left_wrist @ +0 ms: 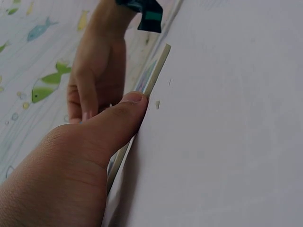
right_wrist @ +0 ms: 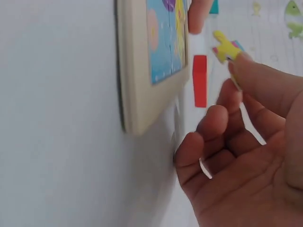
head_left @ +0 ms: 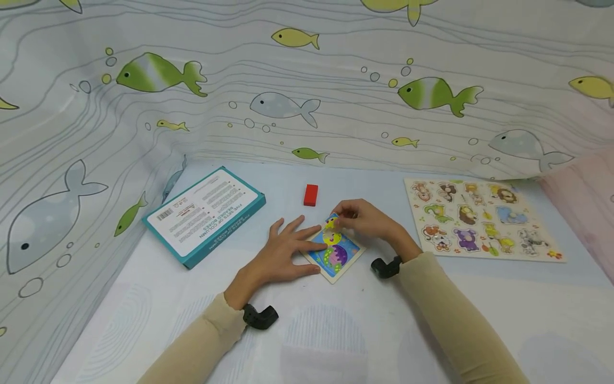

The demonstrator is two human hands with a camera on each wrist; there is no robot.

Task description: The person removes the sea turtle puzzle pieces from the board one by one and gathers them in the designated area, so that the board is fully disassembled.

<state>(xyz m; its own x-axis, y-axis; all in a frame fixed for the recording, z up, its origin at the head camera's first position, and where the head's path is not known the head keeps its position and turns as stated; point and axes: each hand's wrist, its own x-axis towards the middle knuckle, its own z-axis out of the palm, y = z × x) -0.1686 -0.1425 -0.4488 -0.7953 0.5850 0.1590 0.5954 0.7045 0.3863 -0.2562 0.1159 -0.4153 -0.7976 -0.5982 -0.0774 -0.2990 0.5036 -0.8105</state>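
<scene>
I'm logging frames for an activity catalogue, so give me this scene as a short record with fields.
Left hand: left hand with fingers spread, touching the small puzzle; its thumb is at the edge
Right hand: right hand pinching a mostly yellow puzzle piece
Puzzle picture: yellow figure above a purple-and-green shape, on blue
Beyond the small puzzle: red block, untouched
To the left: teal-edged box, printed with text
To the right: larger animal puzzle board

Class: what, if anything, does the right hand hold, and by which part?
The right hand pinches a mostly yellow puzzle piece by one end, partly hidden.
</scene>
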